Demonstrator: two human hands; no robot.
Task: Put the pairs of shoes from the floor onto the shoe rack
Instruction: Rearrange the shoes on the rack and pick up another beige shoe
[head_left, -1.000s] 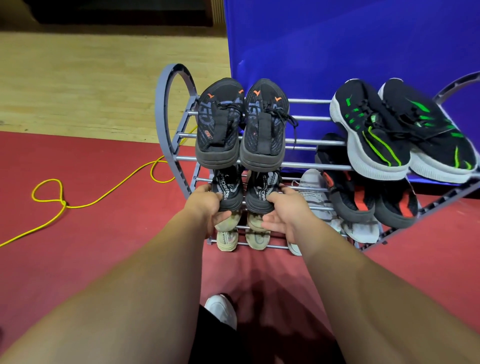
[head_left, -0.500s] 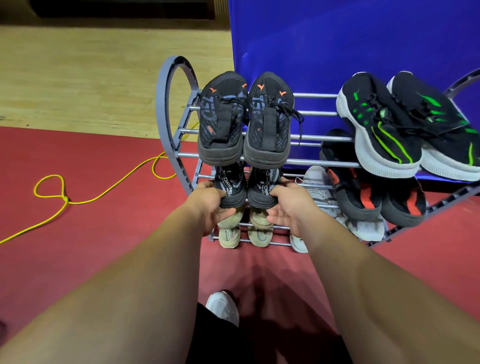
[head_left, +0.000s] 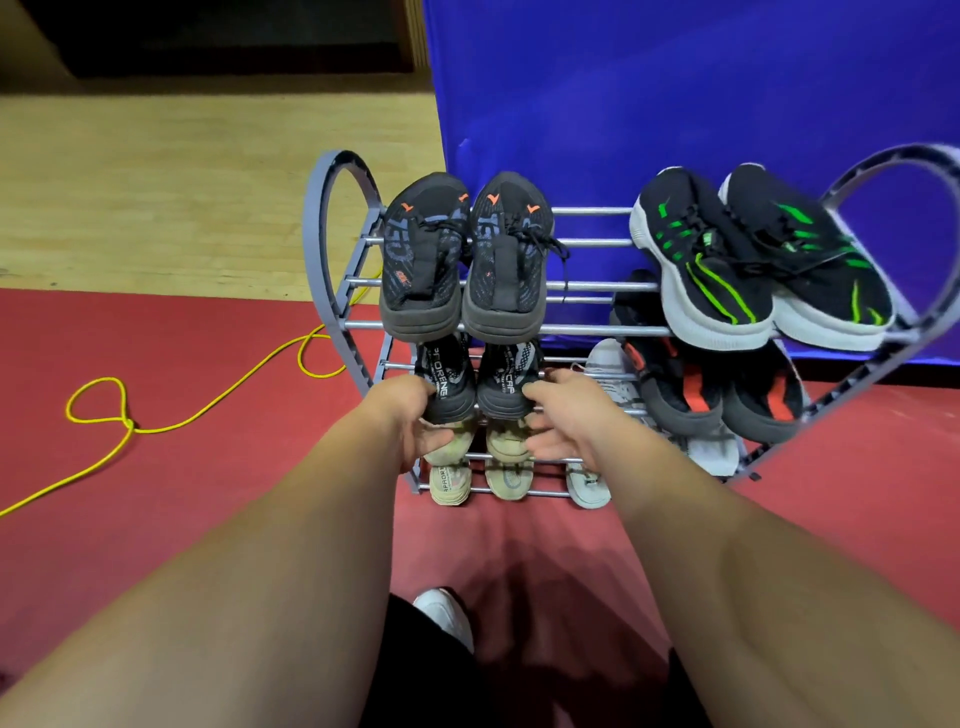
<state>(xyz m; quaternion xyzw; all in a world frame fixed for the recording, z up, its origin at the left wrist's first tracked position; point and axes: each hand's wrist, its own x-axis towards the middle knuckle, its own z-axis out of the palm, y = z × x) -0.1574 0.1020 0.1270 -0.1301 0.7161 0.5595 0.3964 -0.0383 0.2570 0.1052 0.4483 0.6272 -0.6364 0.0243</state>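
A grey tube shoe rack (head_left: 332, 291) stands against a blue wall. On its middle shelf, left side, sits a black pair with white lettering. My left hand (head_left: 410, 415) grips the heel of the left black lettered shoe (head_left: 449, 382). My right hand (head_left: 563, 415) grips the heel of the right black lettered shoe (head_left: 506, 379). On both hands the thumb is at the heel's side and the fingers lie under the sole. Above them is a black pair with orange marks (head_left: 462, 265). Beige shoes (head_left: 475, 467) fill the bottom shelf beneath my hands.
Black-and-green sneakers (head_left: 753, 260) lie top right, a black-and-red pair (head_left: 717, 389) under them, and white shoes (head_left: 613, 384) lower down. A yellow cord (head_left: 124, 421) loops over the red floor at left. My own white shoe (head_left: 444, 616) shows below.
My hands stay on the heels of the black lettered pair and reach slightly further in toward the middle shelf. The view has shifted a little.
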